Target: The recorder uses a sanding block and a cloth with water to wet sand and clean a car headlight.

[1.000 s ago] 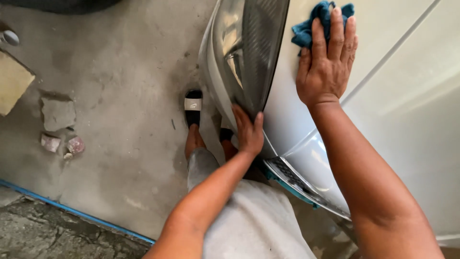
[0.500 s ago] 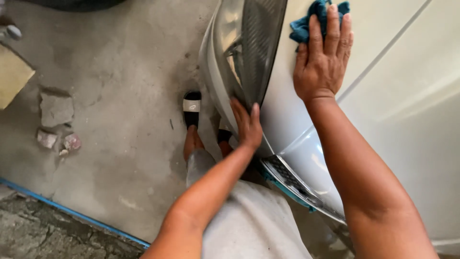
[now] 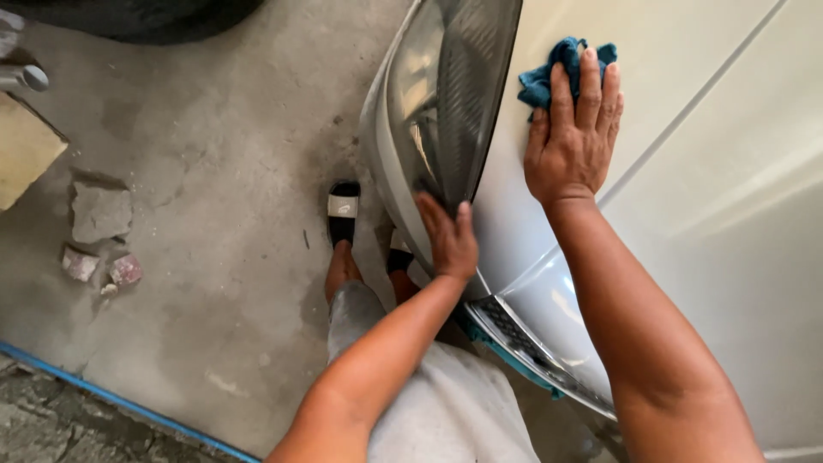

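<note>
Two hands of ours are on the front corner of a pale, shiny car. Our right hand (image 3: 573,146) lies flat, fingers stretched out and close together, and it presses a crumpled blue-green cloth (image 3: 557,69) onto the cream-white car body (image 3: 686,94). Most of the cloth is under our fingers; only its bunched top edge sticks out past the fingertips. It sits just beside the long, dark, see-through headlight (image 3: 450,94).

Our left hand (image 3: 447,236) rests open on the bottom tip of that headlight, where the glass meets the silver bumper (image 3: 549,309). It grips nothing; the fingers just lean on the car.

Below our arms we see our grey shorts (image 3: 446,411) and our feet in black sandals with a pale strap (image 3: 343,210). The bumper sticks out over one foot and hides part of it. A dark grille with a blue-green strip (image 3: 514,343) runs under the bumper, near our left arm.

On the grey concrete floor (image 3: 214,171) to the left lie some broken stone chunks (image 3: 99,231), well apart from us. A tan board (image 3: 26,150) lies by the left edge. A black tyre (image 3: 146,15) shows at the top. A blue line (image 3: 103,394) crosses the floor at the bottom left, with rough ground past it.
</note>
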